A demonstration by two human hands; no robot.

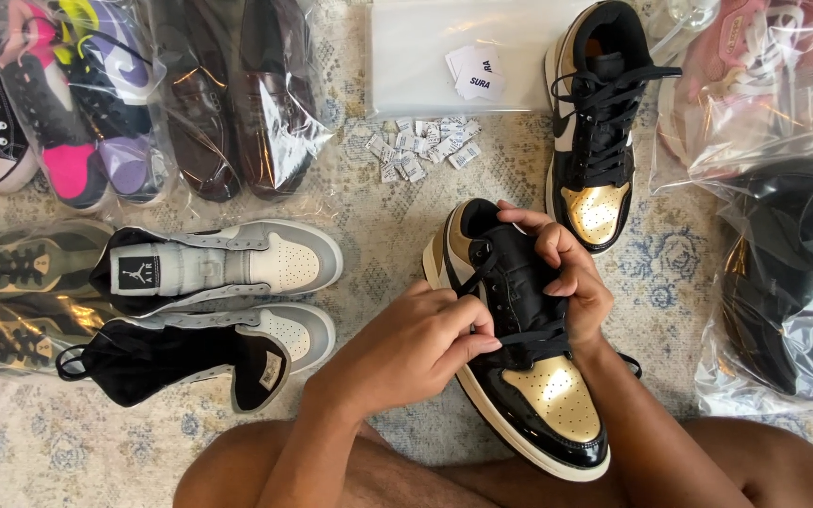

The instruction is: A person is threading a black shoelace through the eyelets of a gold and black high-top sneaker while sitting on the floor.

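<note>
A black and gold high-top sneaker (557, 400) lies on the rug in front of my knees, toe toward me. My left hand (416, 343) pinches its black lace (543, 337) near the lower eyelets. Over the shoe's tongue and upper side, my right hand (571, 273) is closed on it. The matching black and gold sneaker (595, 122) stands laced on the rug farther away, to the right.
A grey and white pair of sneakers (237, 273) with open tongues lies at left. Bagged shoes (143, 94) line the far left, more bags (783, 273) sit at right. Small white packets (421, 146) are scattered beside a clear plastic bag (444, 56).
</note>
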